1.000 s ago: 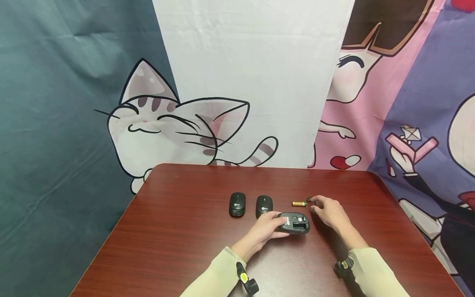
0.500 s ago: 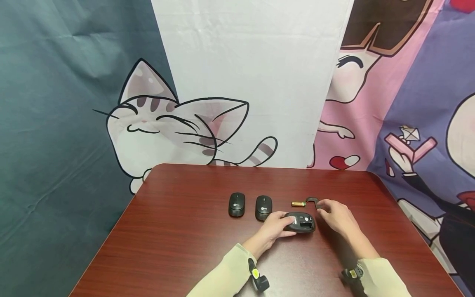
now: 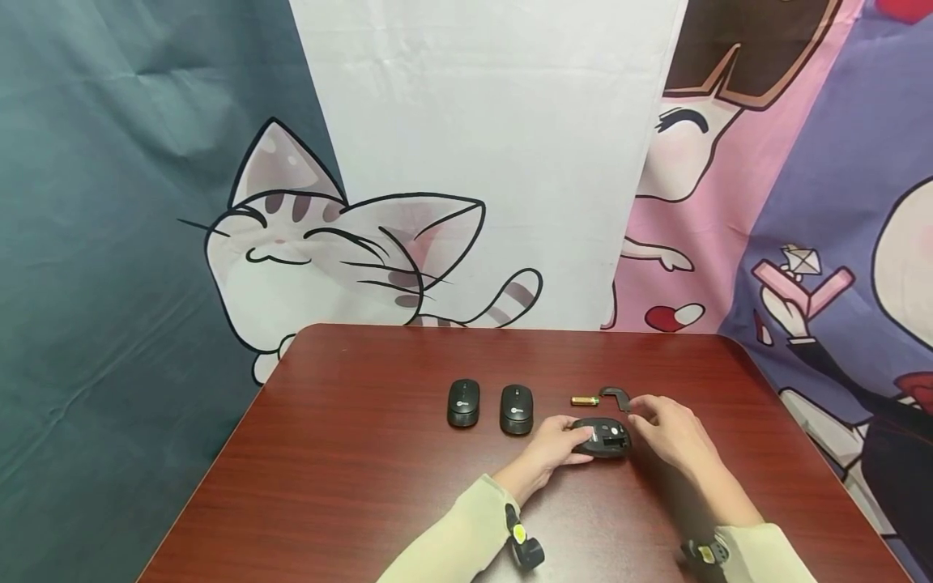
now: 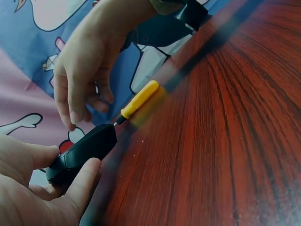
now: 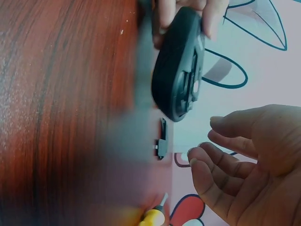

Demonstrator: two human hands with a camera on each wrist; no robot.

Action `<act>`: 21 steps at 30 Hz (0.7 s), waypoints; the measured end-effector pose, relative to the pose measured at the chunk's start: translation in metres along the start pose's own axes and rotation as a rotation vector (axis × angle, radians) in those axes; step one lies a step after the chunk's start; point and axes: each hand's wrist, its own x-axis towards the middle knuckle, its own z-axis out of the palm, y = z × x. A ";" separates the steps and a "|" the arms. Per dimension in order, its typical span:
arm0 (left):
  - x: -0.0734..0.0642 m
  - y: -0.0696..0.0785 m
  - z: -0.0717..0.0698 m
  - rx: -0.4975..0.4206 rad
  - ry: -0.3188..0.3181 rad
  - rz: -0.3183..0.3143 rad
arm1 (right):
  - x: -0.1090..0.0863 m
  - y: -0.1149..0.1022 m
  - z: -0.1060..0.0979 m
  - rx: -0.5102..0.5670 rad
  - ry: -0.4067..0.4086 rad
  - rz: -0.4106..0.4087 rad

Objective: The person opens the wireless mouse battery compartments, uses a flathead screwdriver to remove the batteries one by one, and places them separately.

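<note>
My left hand (image 3: 552, 448) grips a black computer mouse (image 3: 607, 444) turned bottom side up, its battery slot uncovered. The same mouse (image 4: 87, 153) sits between thumb and fingers in the left wrist view. To its right hovers my right hand (image 3: 674, 433), fingers loosely bent, and the right wrist view finds nothing in that hand (image 5: 249, 165). By its fingertips lies the curved black battery cover (image 3: 618, 395), left of which is a gold-coloured battery (image 3: 584, 401). A yellow-handled screwdriver (image 4: 141, 100) shows in both wrist views; the head view does not reveal it.
Two more black mice, one (image 3: 463, 402) further left and another (image 3: 517, 409) nearer my left hand, stand upright on the reddish-brown wooden table (image 3: 350, 453). Behind the far table edge hangs a printed cloth (image 3: 496, 121) with cartoon figures.
My left hand has carried the mouse to the right. My right hand has drawn back right and slightly nearer me, leaving the battery cover in plain sight on the table.
</note>
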 end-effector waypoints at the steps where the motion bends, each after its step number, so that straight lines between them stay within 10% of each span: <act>1: 0.001 0.000 0.001 0.009 -0.002 0.003 | -0.001 -0.001 -0.002 0.000 -0.002 0.001; 21: 0.009 0.001 0.013 0.140 0.028 0.018 | -0.019 -0.008 -0.013 0.011 0.051 -0.053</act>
